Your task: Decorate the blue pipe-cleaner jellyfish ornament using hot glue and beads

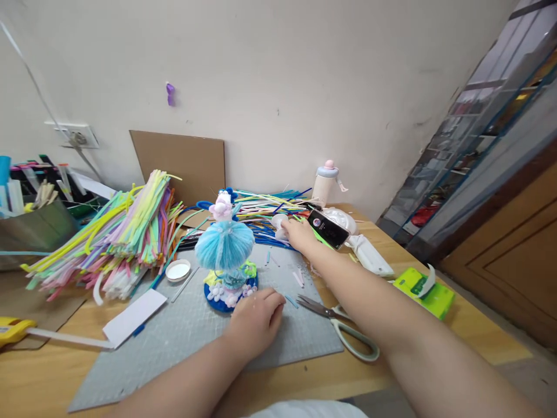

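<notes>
At the far left, a metal holder (30, 232) of pens and sticks and a yellow tool (15, 332) are cut off by the frame; the tool's kind is hard to make out. Heaped pipe cleaners (134, 232) overhang the cutting mat's (174, 348) far-left side and hide its edge. Mat surface shows between the white card (136, 316) and the left forearm. The blue fluffy figure (225, 247) stands upright on the mat, its base partly covered by the left hand (259, 319), loosely curled; whether that palm holds anything cannot be told. The right hand (299, 234), fingers drawn narrow, meets a whitish round piece (279, 225); its fingertips are partly hidden, so the grip is uncertain. The right forearm hides part of the scissors (343, 328), which cross the mat's right edge. Farther right, the green packet (424, 290) lies near the desk's (470, 331) outer edge, with wood surface before it.
</notes>
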`<state>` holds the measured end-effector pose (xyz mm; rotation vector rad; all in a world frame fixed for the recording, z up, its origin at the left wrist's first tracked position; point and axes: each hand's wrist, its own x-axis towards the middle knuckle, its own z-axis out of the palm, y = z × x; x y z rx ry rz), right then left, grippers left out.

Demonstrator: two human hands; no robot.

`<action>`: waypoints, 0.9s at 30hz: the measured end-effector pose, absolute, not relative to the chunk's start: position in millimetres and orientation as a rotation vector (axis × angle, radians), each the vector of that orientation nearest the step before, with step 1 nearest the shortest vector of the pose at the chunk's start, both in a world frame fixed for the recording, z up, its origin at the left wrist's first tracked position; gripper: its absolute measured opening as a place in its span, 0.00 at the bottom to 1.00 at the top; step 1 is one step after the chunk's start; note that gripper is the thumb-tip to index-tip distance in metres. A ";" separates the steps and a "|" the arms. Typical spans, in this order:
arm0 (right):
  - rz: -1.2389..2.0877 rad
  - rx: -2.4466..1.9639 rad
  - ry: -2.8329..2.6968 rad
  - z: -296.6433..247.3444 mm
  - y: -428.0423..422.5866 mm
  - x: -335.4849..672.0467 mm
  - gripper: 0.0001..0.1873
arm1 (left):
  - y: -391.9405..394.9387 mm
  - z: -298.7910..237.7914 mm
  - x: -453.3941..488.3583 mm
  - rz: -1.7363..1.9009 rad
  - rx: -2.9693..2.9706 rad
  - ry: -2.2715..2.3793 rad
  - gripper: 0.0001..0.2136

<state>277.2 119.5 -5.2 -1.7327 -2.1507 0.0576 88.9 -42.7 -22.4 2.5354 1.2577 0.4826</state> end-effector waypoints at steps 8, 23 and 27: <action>0.218 -1.434 -1.683 42.8 76.1 323.4 0.16 | -40.0 -31.1 85.0 0.883 2.444 1.115 0.12; 0.809 -0.895 -1.098 90.8 -81.2 347.5 0.11 | -51.8 53.3 186.4 1.026 1.484 0.558 0.09; 0.636 -0.877 -1.038 103.6 -90.3 359.1 0.09 | -61.8 62.7 174.2 1.136 1.530 0.561 0.09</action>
